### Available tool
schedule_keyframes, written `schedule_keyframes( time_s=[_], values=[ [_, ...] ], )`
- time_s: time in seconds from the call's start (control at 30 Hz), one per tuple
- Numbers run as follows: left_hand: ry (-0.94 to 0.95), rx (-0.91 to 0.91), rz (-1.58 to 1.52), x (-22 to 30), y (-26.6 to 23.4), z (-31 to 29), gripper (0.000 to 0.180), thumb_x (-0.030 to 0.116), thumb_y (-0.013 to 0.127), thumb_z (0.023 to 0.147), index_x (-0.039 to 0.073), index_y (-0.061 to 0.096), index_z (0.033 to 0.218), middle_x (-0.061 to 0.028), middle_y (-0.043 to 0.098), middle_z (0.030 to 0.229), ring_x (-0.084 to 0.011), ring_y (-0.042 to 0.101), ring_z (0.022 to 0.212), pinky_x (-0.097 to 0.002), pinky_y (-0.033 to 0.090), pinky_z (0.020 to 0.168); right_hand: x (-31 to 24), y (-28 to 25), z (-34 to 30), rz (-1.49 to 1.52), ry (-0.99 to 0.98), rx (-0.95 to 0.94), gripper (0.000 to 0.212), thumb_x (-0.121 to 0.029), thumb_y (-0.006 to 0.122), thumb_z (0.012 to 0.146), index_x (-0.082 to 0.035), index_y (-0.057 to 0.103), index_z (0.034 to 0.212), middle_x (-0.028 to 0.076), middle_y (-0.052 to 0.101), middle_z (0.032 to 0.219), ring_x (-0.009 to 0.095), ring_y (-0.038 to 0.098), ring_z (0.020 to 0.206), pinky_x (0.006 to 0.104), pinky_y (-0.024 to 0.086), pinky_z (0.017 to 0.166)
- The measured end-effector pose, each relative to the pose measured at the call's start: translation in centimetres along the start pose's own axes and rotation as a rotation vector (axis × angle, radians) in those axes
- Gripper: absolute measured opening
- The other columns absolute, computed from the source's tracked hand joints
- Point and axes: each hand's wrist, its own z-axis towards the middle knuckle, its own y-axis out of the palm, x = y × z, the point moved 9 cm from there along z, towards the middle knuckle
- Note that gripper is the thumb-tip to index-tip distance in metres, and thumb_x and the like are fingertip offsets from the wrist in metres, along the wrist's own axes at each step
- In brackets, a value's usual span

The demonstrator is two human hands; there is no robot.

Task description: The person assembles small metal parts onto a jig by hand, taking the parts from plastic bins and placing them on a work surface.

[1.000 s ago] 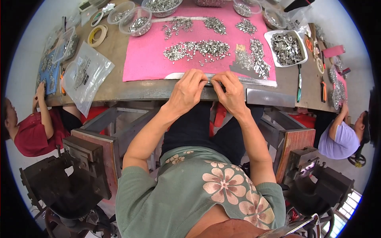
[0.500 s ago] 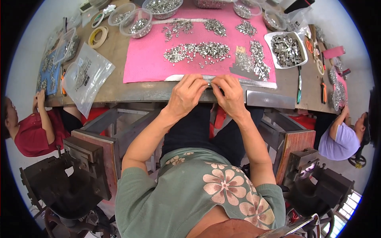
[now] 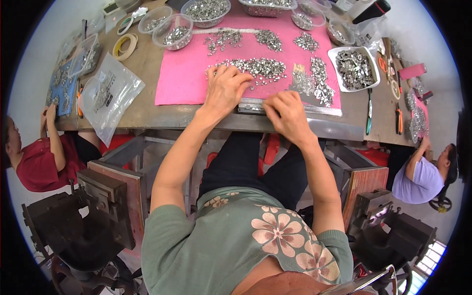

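My left hand (image 3: pixel 224 89) reaches over the pink mat (image 3: pixel 179 81), its bent fingers apart at the left end of a wide pile of small shiny metal pieces (image 3: pixel 260 68). Whether its fingertips touch a piece is hidden. At the table's front edge, my right hand (image 3: pixel 288 114) is closed, thumb and fingers drawn together. It is beside the right part of a narrow metal strip (image 3: pixel 250 107) on the mat's near edge. Anything held in those fingers is too small or covered to make out.
More small metal parts (image 3: pixel 319 81) lie on the mat's right. A white tray (image 3: pixel 372 55) of parts stands beyond them, with clear tubs (image 3: pixel 172 30) behind. A plastic bag (image 3: pixel 115 91) and tape roll (image 3: pixel 125 46) lie left. People in red (image 3: pixel 42 169) and lilac (image 3: pixel 418 179) sit either side.
My hands were together at the mat's front edge, fingertips pinched around something tiny. The left has moved forward and left to the pile; the right has shifted slightly right and nearer me.
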Motion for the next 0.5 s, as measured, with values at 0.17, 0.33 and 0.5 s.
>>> schedule_keyframes(
  time_s=[0.17, 0.33, 0.5],
  values=[
    [0.056, -0.056, 0.039, 0.1, 1.2, 0.4, 0.009, 0.017, 0.072, 0.088, 0.013, 0.074, 0.097, -0.0028, 0.060, 0.090, -0.0225, 0.057, 0.093, -0.0439, 0.035, 0.093, 3.7, 2.4, 3.2, 0.011, 0.173, 0.003, 0.010, -0.005, 0.072, 0.085, -0.004, 0.069, 0.094, 0.009, 0.064, 0.090, 0.030, 0.061, 0.088, 0.0410, 0.045, 0.080],
    [0.091, -0.050, 0.033, 0.1, 0.6, -0.2, 0.007, 0.015, 0.072, 0.088, 0.013, 0.071, 0.095, -0.0028, 0.060, 0.091, -0.0231, 0.057, 0.096, -0.0460, 0.034, 0.096, 4.9, 2.8, 3.2, 0.059, 0.227, -0.066, 0.010, -0.009, 0.073, 0.084, -0.002, 0.069, 0.091, 0.012, 0.064, 0.084, 0.030, 0.064, 0.080, 0.0419, 0.048, 0.076],
    [0.073, -0.052, 0.002, -0.1, 0.0, 0.0, 0.008, 0.013, 0.072, 0.087, 0.015, 0.072, 0.094, -0.0018, 0.060, 0.089, -0.0224, 0.057, 0.096, -0.0478, 0.034, 0.099, 6.8, 2.7, 0.9, 0.275, 0.466, -0.279, 0.011, -0.011, 0.072, 0.084, -0.001, 0.069, 0.086, 0.014, 0.064, 0.077, 0.031, 0.065, 0.072, 0.0440, 0.050, 0.069]
  ],
)
